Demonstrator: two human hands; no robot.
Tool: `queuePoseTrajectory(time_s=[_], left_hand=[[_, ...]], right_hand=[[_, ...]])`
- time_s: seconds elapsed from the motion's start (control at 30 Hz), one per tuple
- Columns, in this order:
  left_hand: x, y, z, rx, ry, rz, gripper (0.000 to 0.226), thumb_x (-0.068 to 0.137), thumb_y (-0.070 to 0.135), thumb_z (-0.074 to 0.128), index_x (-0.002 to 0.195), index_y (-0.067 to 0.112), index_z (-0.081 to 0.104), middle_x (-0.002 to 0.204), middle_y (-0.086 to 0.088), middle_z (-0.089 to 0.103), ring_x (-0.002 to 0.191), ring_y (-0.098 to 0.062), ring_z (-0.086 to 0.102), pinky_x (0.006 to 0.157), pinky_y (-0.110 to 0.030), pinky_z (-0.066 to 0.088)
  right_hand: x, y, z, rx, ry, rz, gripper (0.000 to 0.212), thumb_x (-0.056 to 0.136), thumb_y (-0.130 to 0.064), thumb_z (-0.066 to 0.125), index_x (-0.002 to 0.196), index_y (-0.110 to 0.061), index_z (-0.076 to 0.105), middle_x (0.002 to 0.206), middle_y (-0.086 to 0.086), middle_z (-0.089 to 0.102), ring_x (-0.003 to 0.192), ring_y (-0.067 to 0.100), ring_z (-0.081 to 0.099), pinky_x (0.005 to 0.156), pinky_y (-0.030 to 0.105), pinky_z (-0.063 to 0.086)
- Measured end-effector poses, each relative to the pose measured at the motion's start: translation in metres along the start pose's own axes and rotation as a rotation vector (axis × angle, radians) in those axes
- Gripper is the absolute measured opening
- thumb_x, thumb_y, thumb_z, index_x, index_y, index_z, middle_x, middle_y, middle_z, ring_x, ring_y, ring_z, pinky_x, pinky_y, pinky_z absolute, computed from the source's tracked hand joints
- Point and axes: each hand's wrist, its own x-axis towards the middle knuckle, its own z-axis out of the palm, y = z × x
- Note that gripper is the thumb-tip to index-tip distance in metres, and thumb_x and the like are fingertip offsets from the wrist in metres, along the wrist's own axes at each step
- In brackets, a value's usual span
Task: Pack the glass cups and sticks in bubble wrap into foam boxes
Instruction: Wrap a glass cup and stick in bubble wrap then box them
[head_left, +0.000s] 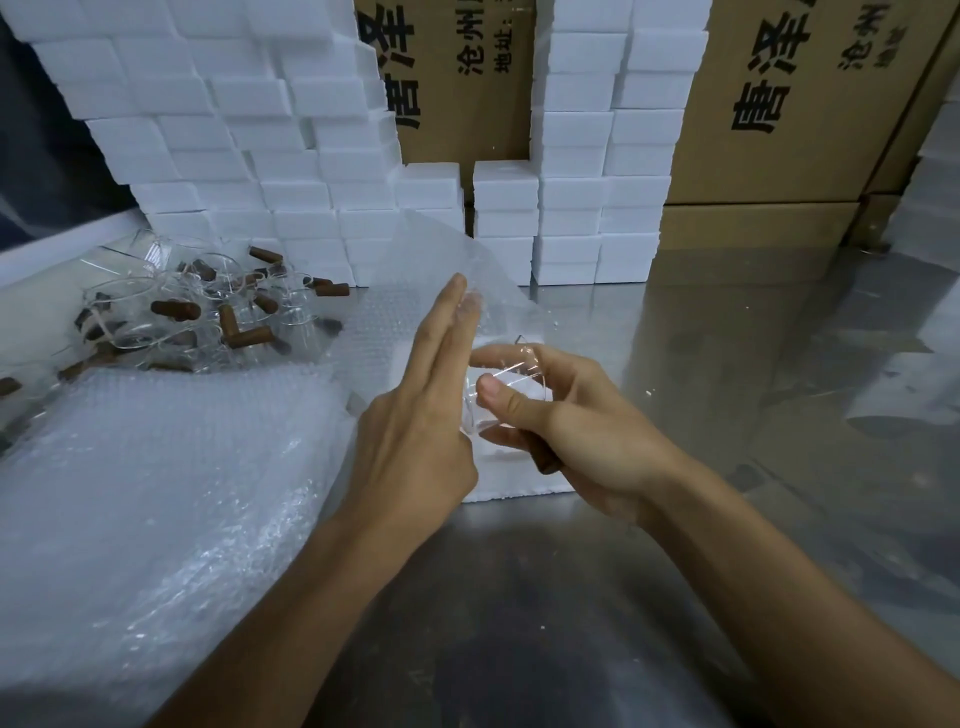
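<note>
Glass cups (156, 306), unwrapped, lie in a loose heap at far left of the surface (727, 364), mixed w/ brown sticks (249, 336). Just below the heap: stack of bubble wrap sheets (156, 467), flat, covering the near-left area.

Behind, L to centre: foam boxes (291, 156) piled in a leaning wall; more in upright columns further R, w/ printed cardboard cartons (779, 104) behind them.

Centre: left hand (415, 415) is open, fingers straight and together, pressing sideways against one bubble wrap sheet (441, 260) that stands up behind the hands. It grips nothing.

Just R of it: right hand (571, 426) is curled round a single glass cup (506, 384), thumb across the front, fingers behind. Cup is held above a white foam box (498, 483) resting on the surface directly under both hands. Whether a stick is in or with the cup: cannot tell, as the glass is clear and partly hidden.

Step in hand (est.): wrapping, i.e. sheet being folded over the held cup. Boxing not yet done.

Next move calls for: left hand to push the sheet round the cup wall; right hand to turn the cup and re-grip over the wrap w/o loosening. Then lower the bundle into the box below. Risk: smooth glass may slip during re-grip.
</note>
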Motion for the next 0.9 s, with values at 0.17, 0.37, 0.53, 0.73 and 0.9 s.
queuePoseTrajectory(time_s=[0.17, 0.37, 0.53, 0.73, 0.9], left_hand=[[-0.004, 0.012, 0.002, 0.065, -0.048, 0.125, 0.115, 0.061, -0.017, 0.067, 0.157, 0.021, 0.016, 0.166, 0.012, 0.004, 0.061, -0.015, 0.057, 0.048, -0.023, 0.043], [-0.007, 0.021, 0.004, 0.045, -0.062, 0.128, 0.109, 0.061, -0.015, 0.067, 0.156, 0.017, 0.023, 0.166, 0.009, 0.008, 0.048, -0.012, 0.038, 0.045, -0.014, 0.026], [-0.009, 0.026, 0.003, 0.041, -0.058, 0.130, 0.109, 0.062, -0.017, 0.064, 0.156, 0.017, 0.022, 0.165, 0.012, 0.003, 0.050, -0.019, 0.049, 0.045, -0.032, 0.045], [-0.011, 0.029, 0.005, 0.059, -0.055, 0.123, 0.107, 0.063, -0.016, 0.068, 0.155, 0.015, 0.024, 0.166, 0.007, 0.005, 0.050, -0.015, 0.046, 0.044, -0.029, 0.046], [-0.011, 0.033, 0.006, 0.052, -0.065, 0.144, 0.109, 0.062, -0.016, 0.065, 0.156, 0.016, 0.021, 0.166, 0.011, -0.002, 0.049, -0.018, 0.048, 0.045, -0.032, 0.047]], right_hand=[[0.001, -0.002, 0.000, 0.314, 0.017, -0.004, 0.011, 0.098, -0.016, 0.061, 0.100, -0.015, 0.072, 0.110, 0.009, 0.057, 0.093, 0.019, 0.062, 0.076, 0.029, 0.057], [0.002, -0.002, -0.005, 0.312, 0.012, -0.078, 0.017, 0.093, -0.009, 0.064, 0.081, -0.018, 0.071, 0.087, -0.004, 0.062, 0.083, 0.013, 0.062, 0.081, 0.028, 0.047], [0.002, 0.000, -0.002, 0.365, 0.075, -0.159, 0.013, 0.087, 0.003, 0.065, 0.085, -0.005, 0.074, 0.094, 0.001, 0.062, 0.083, 0.023, 0.064, 0.081, 0.027, 0.057], [0.006, 0.009, 0.000, 0.231, 0.145, -0.190, 0.014, 0.088, -0.007, 0.063, 0.078, 0.002, 0.067, 0.089, 0.023, 0.051, 0.087, 0.030, 0.060, 0.093, 0.040, 0.053], [0.006, 0.013, -0.004, -0.024, 0.135, -0.202, 0.016, 0.093, -0.004, 0.058, 0.088, -0.005, 0.073, 0.104, 0.003, 0.069, 0.120, 0.024, 0.060, 0.103, 0.042, 0.050]])
